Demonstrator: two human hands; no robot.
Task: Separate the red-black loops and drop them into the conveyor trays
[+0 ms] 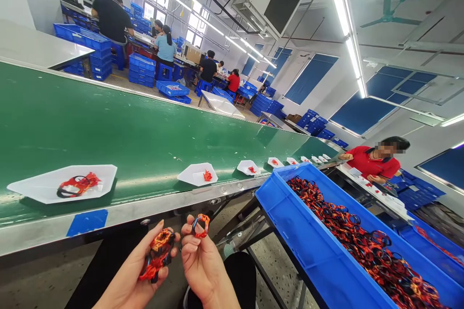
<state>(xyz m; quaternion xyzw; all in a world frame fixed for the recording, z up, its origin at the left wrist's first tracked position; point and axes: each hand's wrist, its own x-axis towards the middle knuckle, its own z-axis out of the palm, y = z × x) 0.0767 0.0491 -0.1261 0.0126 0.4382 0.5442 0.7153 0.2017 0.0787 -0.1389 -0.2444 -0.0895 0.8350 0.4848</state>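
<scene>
My left hand (139, 268) is closed around a small bunch of red, orange and black ring-shaped pieces (159, 251). Between the thumb and fingers of my right hand (203, 260) is a single ring (207, 224), red-orange with a dark blue-black stretch. Both hands are in front of the conveyor's metal edge, close together but apart. On the green belt (123, 130) a white tray (105, 183) holds a dark ring and red pieces (79, 184). Another white tray (186, 176), farther along, carries a small red piece (207, 175).
A blue crate (300, 239) full of similar rings (348, 224) stands at my right. More white trays (243, 166) line the belt into the distance. A co-worker in red (377, 161) sits beyond the crate. Blue tape (87, 222) marks the metal edge; other people work behind.
</scene>
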